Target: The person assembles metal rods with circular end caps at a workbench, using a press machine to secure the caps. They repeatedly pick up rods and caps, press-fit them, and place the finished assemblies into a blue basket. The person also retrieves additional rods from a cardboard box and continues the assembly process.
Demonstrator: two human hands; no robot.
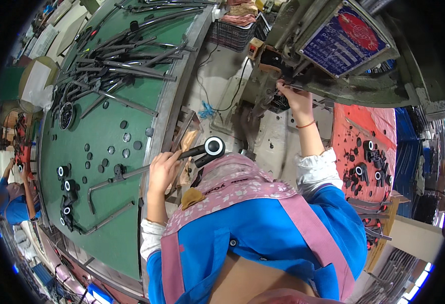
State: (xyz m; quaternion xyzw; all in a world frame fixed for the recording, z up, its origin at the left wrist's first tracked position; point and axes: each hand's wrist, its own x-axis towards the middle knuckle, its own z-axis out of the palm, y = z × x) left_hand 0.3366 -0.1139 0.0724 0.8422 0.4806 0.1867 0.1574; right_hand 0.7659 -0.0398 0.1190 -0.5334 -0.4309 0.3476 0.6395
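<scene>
Big round green table [106, 223], steel rim, matte top. Heap of long dark metal rods [116, 61] at its far edge; small black round caps [124, 138] scattered mid-top. Grey-green machine [324, 76] past the table's right edge, blue plate on it. Red tray [364, 126] of black parts farther right. Left hand [163, 169] at the table's right rim, fingers clamped on a black metal rod [194, 151] with a white-faced ring end. Right hand [296, 99] reaches into the machine; can't tell its fingers' state.
</scene>
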